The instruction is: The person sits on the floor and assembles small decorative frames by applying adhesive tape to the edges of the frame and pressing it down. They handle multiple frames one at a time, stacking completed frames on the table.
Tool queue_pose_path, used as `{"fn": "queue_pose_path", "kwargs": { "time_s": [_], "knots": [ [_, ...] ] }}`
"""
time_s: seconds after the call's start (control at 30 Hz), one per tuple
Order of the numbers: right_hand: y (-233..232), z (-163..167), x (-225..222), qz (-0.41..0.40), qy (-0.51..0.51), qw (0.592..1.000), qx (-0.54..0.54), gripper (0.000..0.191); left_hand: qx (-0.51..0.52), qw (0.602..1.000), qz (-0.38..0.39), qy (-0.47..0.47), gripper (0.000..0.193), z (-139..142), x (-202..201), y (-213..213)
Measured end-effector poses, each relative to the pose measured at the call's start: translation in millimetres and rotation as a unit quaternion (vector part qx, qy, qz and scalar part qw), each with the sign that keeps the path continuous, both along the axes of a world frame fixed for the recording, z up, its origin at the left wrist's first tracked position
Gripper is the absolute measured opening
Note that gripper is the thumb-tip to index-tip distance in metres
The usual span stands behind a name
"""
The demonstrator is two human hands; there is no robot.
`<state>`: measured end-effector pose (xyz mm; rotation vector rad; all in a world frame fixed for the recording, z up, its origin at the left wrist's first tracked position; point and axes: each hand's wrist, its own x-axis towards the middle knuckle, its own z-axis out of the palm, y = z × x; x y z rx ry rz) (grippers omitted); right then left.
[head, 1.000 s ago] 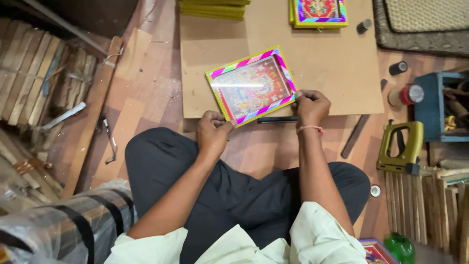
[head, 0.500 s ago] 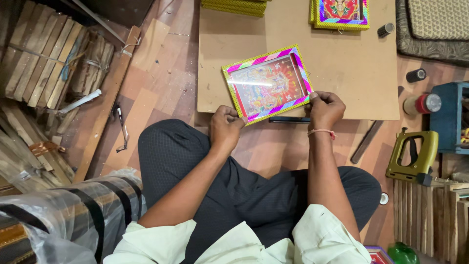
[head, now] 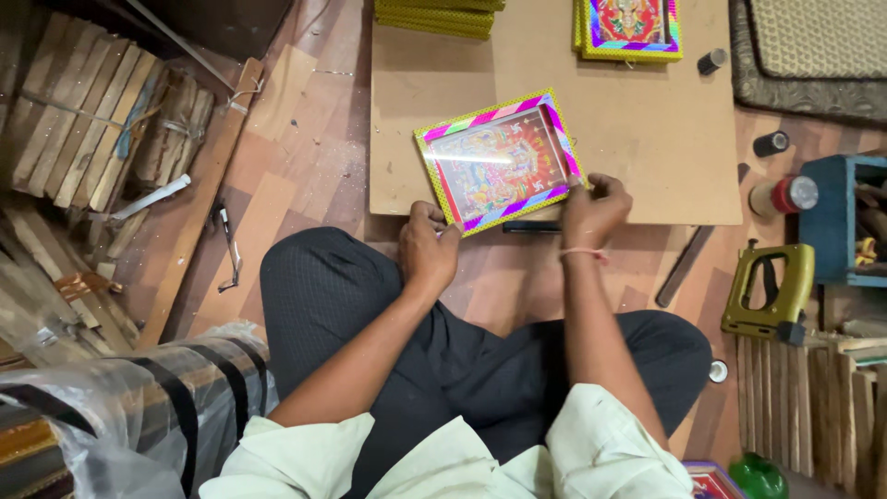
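On the board (head: 637,157) before your knees lies the framed picture (head: 499,162), tilted; your left hand (head: 430,245) pinches its near-left corner, your right hand (head: 591,208) fingers grip its right corner.

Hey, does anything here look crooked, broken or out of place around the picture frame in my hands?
Only the tilt stands out: the colourful striped picture frame sits askew on the square brown board, held at its near corners by the left hand and right hand. No damage or spill shows.
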<state>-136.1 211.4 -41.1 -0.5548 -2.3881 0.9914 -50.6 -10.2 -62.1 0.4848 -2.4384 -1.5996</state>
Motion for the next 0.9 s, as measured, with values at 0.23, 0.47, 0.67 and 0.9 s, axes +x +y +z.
{"fn": "queue_pose_path", "kwargs": {
  "time_s": [0.23,0.47,0.67,0.9],
  "knots": [
    [-118,-10,77,0.015,-0.008,0.999,-0.033,0.100,0.083,0.995,0.026,-0.048,0.032,-8,-6,-1],
    [-70,-3,60,0.043,0.037,0.997,0.048,0.066,0.102,0.994,0.025,-0.044,0.028,-3,-8,0],
    [47,5,37,-0.147,-0.069,0.987,0.010,0.039,0.083,0.995,0.040,-0.030,0.031,-6,-10,3],
    [39,-4,38,-0.152,-0.018,0.977,-0.150,0.037,0.085,0.995,0.042,-0.035,0.027,-11,-17,-3]
  ]
}}
